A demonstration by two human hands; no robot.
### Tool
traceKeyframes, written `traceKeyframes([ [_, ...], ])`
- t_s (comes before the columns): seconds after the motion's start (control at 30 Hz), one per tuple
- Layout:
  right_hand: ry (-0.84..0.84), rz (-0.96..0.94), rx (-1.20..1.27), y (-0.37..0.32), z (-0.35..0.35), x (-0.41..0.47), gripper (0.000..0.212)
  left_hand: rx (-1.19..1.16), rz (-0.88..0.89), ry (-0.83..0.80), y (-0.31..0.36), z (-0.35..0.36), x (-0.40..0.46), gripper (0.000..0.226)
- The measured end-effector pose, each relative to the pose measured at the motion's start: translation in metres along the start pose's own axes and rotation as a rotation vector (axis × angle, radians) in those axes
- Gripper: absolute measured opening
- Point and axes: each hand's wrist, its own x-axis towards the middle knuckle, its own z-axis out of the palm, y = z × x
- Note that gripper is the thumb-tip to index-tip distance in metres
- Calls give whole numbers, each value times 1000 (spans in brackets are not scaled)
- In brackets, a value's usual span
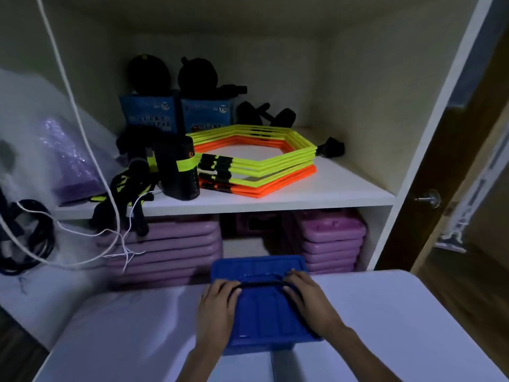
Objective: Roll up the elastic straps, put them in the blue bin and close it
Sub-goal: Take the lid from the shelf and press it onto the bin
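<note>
White desk (385, 326) carries the blue plastic lidded bin (264, 307), long axis toward twelve o'clock. Left hand (217, 307) at nine and right hand (308, 299) at three press its lid equally near, fingers flat, grip clamped on nothing.

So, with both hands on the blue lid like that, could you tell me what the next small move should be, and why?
Probably press the lid down evenly until it seats. The left hand and right hand rest flat on it at opposite sides, so the blue bin looks covered, but whether the edges have latched cannot be told. No straps show outside it on the table.
</note>
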Motion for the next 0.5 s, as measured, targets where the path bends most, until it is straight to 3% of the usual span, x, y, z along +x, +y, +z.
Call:
traceKeyframes([
  [0.23,-118,150,31,27,59,14,88,23,-86,28,-44,54,-1,40],
  [0.4,-62,201,25,39,72,34,66,46,-79,31,-54,72,15,45],
  [0.5,-78,203,-45,45,82,43,41,145,-109,-12,-58,84,19,60],
])
